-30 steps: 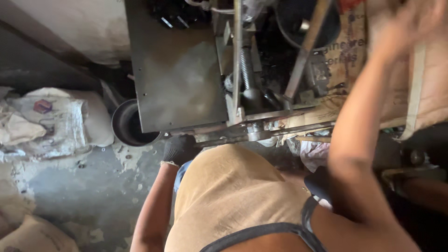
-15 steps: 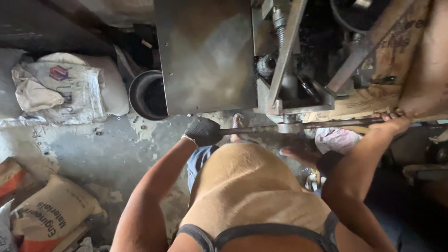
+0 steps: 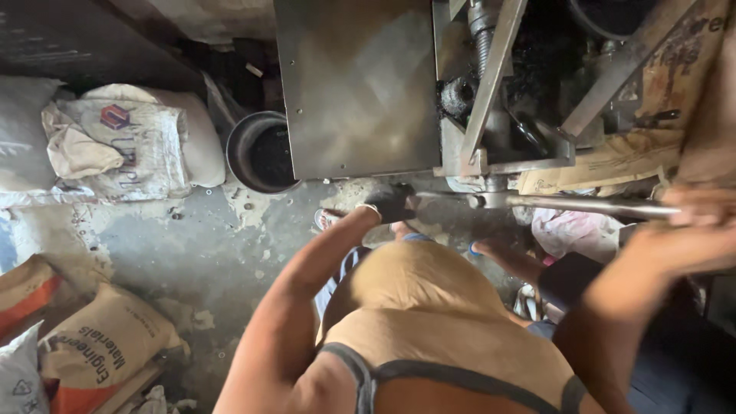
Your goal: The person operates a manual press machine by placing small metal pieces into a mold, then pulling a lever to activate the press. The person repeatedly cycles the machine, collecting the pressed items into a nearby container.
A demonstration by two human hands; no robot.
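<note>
I look straight down my tan vest at a greasy metal machine (image 3: 360,92). My left hand (image 3: 389,202), dark with grease or gloved, is closed on the left end of a long horizontal steel bar (image 3: 583,205) just under the machine's grey plate. My right hand (image 3: 701,222) is blurred at the far right and lies over the same bar's right end; its grip is unclear. A vertical screw shaft (image 3: 481,31) and slanted steel struts (image 3: 491,84) rise above the bar.
A round black metal pot (image 3: 261,153) stands on the concrete floor left of the machine. White sacks (image 3: 130,142) lie at the left, brown paper sacks (image 3: 100,345) at the lower left. Another person's foot (image 3: 506,257) and pink cloth (image 3: 571,230) sit under the bar.
My right arm came down from high at the upper right to the bar's right end. The view shifted, so the machine and pot now sit further right. My left hand stays on the bar.
</note>
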